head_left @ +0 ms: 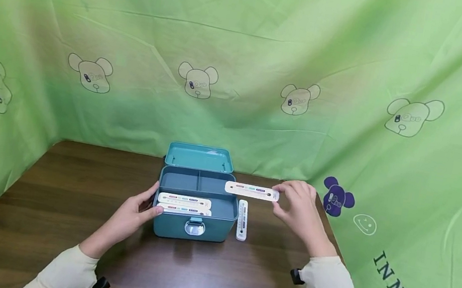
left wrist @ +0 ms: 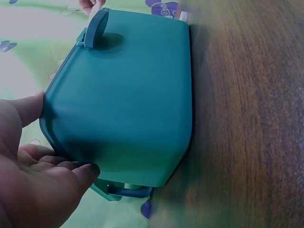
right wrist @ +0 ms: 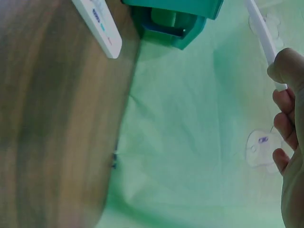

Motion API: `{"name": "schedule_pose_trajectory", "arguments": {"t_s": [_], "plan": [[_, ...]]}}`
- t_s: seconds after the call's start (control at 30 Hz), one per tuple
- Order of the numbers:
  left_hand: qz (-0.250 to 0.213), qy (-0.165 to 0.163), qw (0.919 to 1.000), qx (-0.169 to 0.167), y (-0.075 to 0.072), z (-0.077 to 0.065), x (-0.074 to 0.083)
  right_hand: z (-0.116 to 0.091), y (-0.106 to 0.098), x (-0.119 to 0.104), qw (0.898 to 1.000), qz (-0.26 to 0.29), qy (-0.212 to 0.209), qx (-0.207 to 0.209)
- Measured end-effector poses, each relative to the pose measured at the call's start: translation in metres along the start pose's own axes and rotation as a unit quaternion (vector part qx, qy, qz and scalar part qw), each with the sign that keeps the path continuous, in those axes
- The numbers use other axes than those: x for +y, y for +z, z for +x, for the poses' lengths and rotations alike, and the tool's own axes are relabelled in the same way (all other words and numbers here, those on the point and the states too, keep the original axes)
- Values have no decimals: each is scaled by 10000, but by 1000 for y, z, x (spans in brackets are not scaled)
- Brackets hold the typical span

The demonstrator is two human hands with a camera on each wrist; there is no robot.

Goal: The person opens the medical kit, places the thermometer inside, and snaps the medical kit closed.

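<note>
The right hand [head_left: 298, 210] pinches one white strip [head_left: 246, 190] near its right end, between thumb and fingers; the strip's other end lies across the view of the box's right rear corner, and how high it hangs above is hard to judge. In the right wrist view this strip shows nearly edge-on, its far end cut off by the top of the frame, and part of the hand is lost past the right edge.

The left hand [head_left: 131, 216] grips the left side of the teal box [head_left: 170, 228], thumb at the front corner; some of its fingers are hidden in the head view. Two more strips [head_left: 184, 200] lie side by side in the box's front section, the nearer one's lower edge hidden behind the front wall. The left wrist view shows only the outside of the box, so its contents cannot be seen there.

A fourth strip [head_left: 242, 220] lies on the desk [head_left: 235, 286] just beside the box's right wall. The small print on the strips is illegible. The lid [head_left: 200, 158] stands open.
</note>
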State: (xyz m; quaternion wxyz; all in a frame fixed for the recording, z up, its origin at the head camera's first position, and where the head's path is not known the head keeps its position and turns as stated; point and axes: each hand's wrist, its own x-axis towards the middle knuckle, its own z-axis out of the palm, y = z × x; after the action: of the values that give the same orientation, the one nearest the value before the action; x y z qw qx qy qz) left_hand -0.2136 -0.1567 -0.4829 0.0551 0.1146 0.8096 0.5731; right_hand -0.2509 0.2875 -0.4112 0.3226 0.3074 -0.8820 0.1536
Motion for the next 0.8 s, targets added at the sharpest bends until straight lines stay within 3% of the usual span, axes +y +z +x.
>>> {"name": "schedule_pose_trajectory", "arguments": {"t_s": [0.23,0.43,0.8], "plan": [[-21,27,10000,-1,1,0,0,26,0,-8,9976,23,-503,-480],[-5,40,10000,1,1,0,-1,41,9,-17,9944,88,-625,-847],[-27,39,10000,18,1,1,1,56,24,-29,9890,244,-896,-1154]]}}
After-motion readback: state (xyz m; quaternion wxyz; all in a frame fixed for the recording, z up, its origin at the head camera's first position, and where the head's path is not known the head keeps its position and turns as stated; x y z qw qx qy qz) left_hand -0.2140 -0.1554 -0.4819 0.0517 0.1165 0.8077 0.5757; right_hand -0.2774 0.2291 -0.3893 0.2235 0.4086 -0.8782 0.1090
